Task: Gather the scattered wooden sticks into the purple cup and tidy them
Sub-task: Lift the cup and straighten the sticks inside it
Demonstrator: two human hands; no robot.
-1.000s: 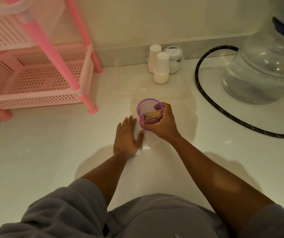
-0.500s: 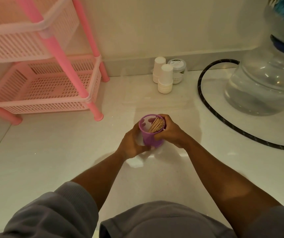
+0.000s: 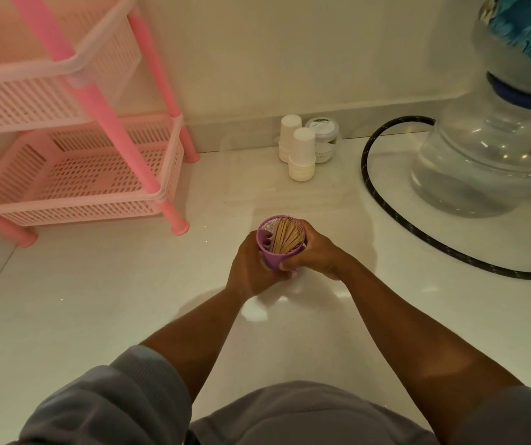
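Note:
The purple cup [image 3: 273, 258] is held between both hands over the white floor, near the middle of the view. A bundle of thin wooden sticks [image 3: 286, 239] stands inside it, leaning toward the right side of the rim. My left hand [image 3: 251, 271] grips the cup's left side and base. My right hand [image 3: 317, 252] wraps around its right side, with fingers at the rim and the thumb across the front. No loose sticks show on the floor.
A pink plastic basket rack [image 3: 74, 175] stands at the left. Two stacks of white paper cups [image 3: 301, 155] and a small lidded jar [image 3: 323, 139] sit by the wall. A large clear water bottle [image 3: 488, 162] and a black hose [image 3: 395, 216] lie to the right.
My left hand left the floor and came up to grip the cup beside my right hand. The cup went from tilted on its side to upright, and the sticks now stand up inside.

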